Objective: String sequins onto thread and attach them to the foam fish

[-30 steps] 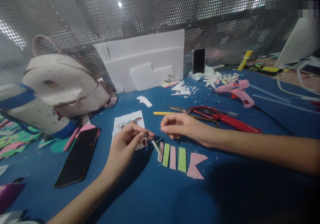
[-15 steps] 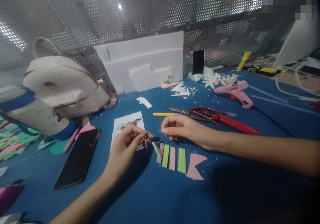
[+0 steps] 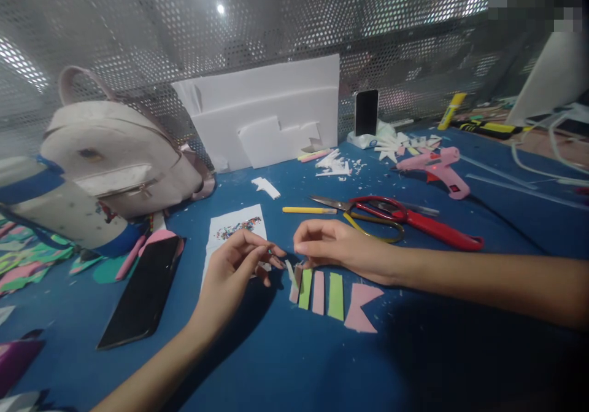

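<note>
My left hand (image 3: 237,261) hovers by the left end of a row of foam or paper strips, thumb and fingers curled in a pinch; what they hold, if anything, is too small to tell. Over the same end, my right hand (image 3: 343,249) is also pinched, its fingertips hiding their contents. A pale strip (image 3: 290,273) leans up from a pink strip (image 3: 296,286) near the fingertips. To the right lie a green strip (image 3: 305,289), a pink strip (image 3: 318,292), another green strip (image 3: 335,296) and a notched pink piece (image 3: 361,309).
White paper (image 3: 216,223) with glittery bits lies behind my left hand. Red-handled scissors (image 3: 432,228), a yellow pen (image 3: 308,210) and a pink glue gun (image 3: 437,169) lie beyond my right. A phone (image 3: 142,295), bottle (image 3: 69,209) and backpack (image 3: 119,148) are at the left.
My right hand has shifted slightly left and down, closer to the strips. My left hand has barely moved; its lower fingers hang a little lower.
</note>
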A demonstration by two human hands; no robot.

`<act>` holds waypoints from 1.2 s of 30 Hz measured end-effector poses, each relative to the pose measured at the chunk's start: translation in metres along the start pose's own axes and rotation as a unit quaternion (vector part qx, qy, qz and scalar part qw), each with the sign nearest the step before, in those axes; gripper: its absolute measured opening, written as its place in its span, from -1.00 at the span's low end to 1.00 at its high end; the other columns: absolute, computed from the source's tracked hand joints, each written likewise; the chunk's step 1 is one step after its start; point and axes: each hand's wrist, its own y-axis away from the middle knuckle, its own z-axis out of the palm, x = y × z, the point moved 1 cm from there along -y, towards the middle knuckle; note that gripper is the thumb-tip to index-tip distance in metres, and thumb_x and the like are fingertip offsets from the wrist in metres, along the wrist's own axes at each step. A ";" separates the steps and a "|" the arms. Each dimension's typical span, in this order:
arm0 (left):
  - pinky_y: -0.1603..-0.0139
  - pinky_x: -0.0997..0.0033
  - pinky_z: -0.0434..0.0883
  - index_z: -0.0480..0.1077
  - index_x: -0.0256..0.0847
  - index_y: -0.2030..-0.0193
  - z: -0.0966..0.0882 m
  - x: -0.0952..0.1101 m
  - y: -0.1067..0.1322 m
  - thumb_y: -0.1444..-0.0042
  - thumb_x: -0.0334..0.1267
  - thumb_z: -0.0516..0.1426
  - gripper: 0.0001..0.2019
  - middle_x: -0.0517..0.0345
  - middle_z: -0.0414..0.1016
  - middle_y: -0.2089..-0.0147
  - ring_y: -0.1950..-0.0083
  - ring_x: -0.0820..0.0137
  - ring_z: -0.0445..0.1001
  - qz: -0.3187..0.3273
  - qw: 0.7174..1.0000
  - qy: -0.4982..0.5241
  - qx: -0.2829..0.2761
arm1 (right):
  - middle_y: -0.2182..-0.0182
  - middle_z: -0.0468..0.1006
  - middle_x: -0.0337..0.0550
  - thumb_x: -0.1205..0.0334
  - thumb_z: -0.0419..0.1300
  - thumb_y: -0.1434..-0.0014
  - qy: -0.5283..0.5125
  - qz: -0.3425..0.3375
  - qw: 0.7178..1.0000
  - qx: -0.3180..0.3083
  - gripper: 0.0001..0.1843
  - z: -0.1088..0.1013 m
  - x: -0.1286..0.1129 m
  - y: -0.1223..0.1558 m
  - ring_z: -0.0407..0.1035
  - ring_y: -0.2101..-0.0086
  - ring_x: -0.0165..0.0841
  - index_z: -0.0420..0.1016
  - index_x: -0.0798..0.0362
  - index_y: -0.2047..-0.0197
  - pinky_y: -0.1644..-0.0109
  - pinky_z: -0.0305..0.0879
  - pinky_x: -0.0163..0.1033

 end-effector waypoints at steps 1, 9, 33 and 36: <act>0.48 0.46 0.49 0.31 -0.25 0.27 0.000 0.000 0.000 -0.25 -0.29 0.11 -0.91 0.03 0.58 0.28 0.31 0.34 0.57 -0.005 1.000 0.003 -0.001 | 0.28 0.40 -0.24 0.16 0.27 -0.20 -0.006 0.004 1.000 -0.007 -0.82 0.001 0.000 0.000 0.40 0.27 -0.49 0.42 0.09 0.24 0.09 0.36 -0.35; 0.50 0.49 0.51 0.27 -0.25 0.31 0.003 0.002 -0.001 -0.25 -0.33 0.10 -0.89 0.07 0.56 0.35 0.36 0.37 0.58 -0.028 0.999 0.027 -0.016 | 0.32 0.44 -0.23 0.18 0.26 -0.21 0.053 -0.034 0.998 -0.022 -0.85 -0.002 0.007 -0.005 0.37 0.29 -0.49 0.44 0.09 0.24 0.12 0.33 -0.35; 0.56 0.63 0.47 0.36 -0.29 0.31 0.003 -0.010 -0.001 -0.09 -0.25 0.29 -0.80 0.14 0.52 0.40 0.47 0.45 0.56 -0.203 0.965 0.162 -0.040 | 0.28 0.39 -0.23 0.34 0.13 -0.31 0.075 -0.136 0.979 -0.129 -0.95 -0.002 0.010 -0.007 0.29 0.25 -0.47 0.37 0.12 0.23 0.08 0.22 -0.32; 0.53 0.60 0.50 0.37 -0.30 0.31 0.001 -0.012 -0.001 -0.08 -0.23 0.30 -0.78 0.13 0.53 0.38 0.48 0.46 0.56 -0.205 0.965 0.162 -0.040 | 0.26 0.40 -0.21 0.33 0.12 -0.32 0.082 -0.147 0.980 -0.110 -0.94 0.000 0.012 -0.006 0.30 0.24 -0.46 0.38 0.12 0.22 0.08 0.23 -0.30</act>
